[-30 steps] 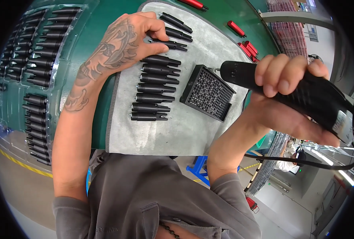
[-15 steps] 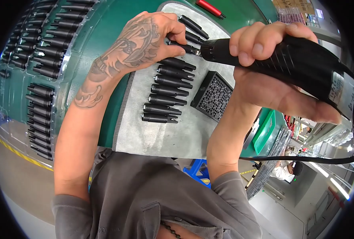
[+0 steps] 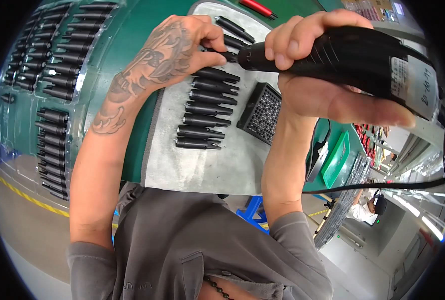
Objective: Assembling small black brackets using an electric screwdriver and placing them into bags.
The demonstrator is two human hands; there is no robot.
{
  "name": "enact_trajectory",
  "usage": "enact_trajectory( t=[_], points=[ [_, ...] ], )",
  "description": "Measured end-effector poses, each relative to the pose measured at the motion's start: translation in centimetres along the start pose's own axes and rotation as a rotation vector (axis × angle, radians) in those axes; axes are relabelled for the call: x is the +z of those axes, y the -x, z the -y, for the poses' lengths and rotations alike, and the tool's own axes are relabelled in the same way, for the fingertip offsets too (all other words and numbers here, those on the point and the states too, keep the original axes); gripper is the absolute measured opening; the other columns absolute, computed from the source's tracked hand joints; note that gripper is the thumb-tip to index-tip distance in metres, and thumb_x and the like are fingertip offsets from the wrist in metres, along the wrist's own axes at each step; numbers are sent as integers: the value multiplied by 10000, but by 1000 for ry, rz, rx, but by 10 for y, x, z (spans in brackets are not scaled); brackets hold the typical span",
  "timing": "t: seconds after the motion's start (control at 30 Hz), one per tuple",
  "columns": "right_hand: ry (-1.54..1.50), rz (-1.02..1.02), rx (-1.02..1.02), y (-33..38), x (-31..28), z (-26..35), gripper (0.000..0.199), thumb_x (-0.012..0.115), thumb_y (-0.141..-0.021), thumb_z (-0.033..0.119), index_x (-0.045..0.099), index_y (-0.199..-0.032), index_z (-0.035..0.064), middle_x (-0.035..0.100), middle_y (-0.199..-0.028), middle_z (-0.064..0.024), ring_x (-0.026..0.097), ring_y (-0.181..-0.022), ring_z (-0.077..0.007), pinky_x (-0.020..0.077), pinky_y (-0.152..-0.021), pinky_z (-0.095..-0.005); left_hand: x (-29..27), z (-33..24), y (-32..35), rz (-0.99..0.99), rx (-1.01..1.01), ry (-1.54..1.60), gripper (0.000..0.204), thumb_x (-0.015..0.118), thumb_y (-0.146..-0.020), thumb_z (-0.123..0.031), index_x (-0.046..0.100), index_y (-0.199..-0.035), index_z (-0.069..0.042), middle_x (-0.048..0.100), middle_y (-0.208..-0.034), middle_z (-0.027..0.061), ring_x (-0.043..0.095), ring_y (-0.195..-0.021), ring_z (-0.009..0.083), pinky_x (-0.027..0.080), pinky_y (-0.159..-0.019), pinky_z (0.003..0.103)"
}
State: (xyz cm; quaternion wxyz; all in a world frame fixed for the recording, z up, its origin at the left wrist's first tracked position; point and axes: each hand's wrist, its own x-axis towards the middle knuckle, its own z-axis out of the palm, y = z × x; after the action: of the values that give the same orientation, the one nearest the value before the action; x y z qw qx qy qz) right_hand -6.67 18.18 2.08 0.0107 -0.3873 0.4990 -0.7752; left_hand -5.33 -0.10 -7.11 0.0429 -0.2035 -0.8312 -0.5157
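Observation:
My right hand (image 3: 327,75) is wrapped round a black electric screwdriver (image 3: 352,55) held nearly level, its nose pointing left. My left hand (image 3: 192,45) pinches a slim black tubular part (image 3: 228,56) between thumb and forefinger. The screwdriver's nose meets the right end of that part; the bit itself is hidden. On the grey mat (image 3: 202,172) below, several similar black parts (image 3: 211,96) lie side by side in a column, forked ends to the right. More of them (image 3: 235,28) lie just beyond my left fingers. A black box of small screws (image 3: 261,114) stands right of the column, under my right wrist.
Clear plastic trays with rows of black parts (image 3: 52,135) stand at the left. A red tool (image 3: 257,8) lies at the far edge of the green table (image 3: 132,155). At the right are a green tray (image 3: 336,160) and the screwdriver's cable (image 3: 377,186). Another person (image 3: 365,209) is in the background.
The screwdriver's nose has closed up on the held part; a gap with bright metal showed between them before. The whole view has shifted slightly.

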Motion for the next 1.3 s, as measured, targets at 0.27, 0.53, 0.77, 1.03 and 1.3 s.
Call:
enact_trajectory(
  t=[0.27,0.53,0.77,1.03,1.3],
  points=[
    [99,19,-30,31,-26,59,1140,335,-661,1009,571,-1230,51,557,-696,-33,481,-480,-133,398,-434,-296,-5,-6,7,-168,35,64,101,782,-758,-94,685,-783,-83,570,-739,-20,506,-615,122,444,-627,263],
    [104,-116,-43,48,-28,45,1115,309,-697,991,572,-1222,43,531,-645,-34,453,-444,-123,378,-403,-296,-21,-31,23,128,-64,-188,85,758,-815,-56,685,-839,-20,544,-786,-5,440,-650,106,399,-609,237],
    [58,-146,-29,50,-28,40,1121,299,-701,991,570,-1215,33,519,-623,-47,448,-434,-127,371,-393,-301,-14,-26,27,61,-5,-160,87,755,-830,-77,690,-848,-21,554,-791,4,460,-655,108,404,-608,234],
    [54,-161,-18,51,-24,39,1133,306,-693,997,562,-1215,25,530,-635,-60,462,-442,-137,379,-399,-304,-11,-22,28,39,-9,-243,110,754,-827,-142,698,-855,-52,578,-781,-4,538,-670,139,464,-657,273],
    [39,-167,-39,53,-25,38,1132,327,-687,997,557,-1209,20,535,-639,-64,473,-453,-141,388,-409,-308,-10,-23,28,10,40,-282,124,758,-827,-161,704,-879,-62,592,-803,-3,557,-720,132,469,-689,272]
  ],
)
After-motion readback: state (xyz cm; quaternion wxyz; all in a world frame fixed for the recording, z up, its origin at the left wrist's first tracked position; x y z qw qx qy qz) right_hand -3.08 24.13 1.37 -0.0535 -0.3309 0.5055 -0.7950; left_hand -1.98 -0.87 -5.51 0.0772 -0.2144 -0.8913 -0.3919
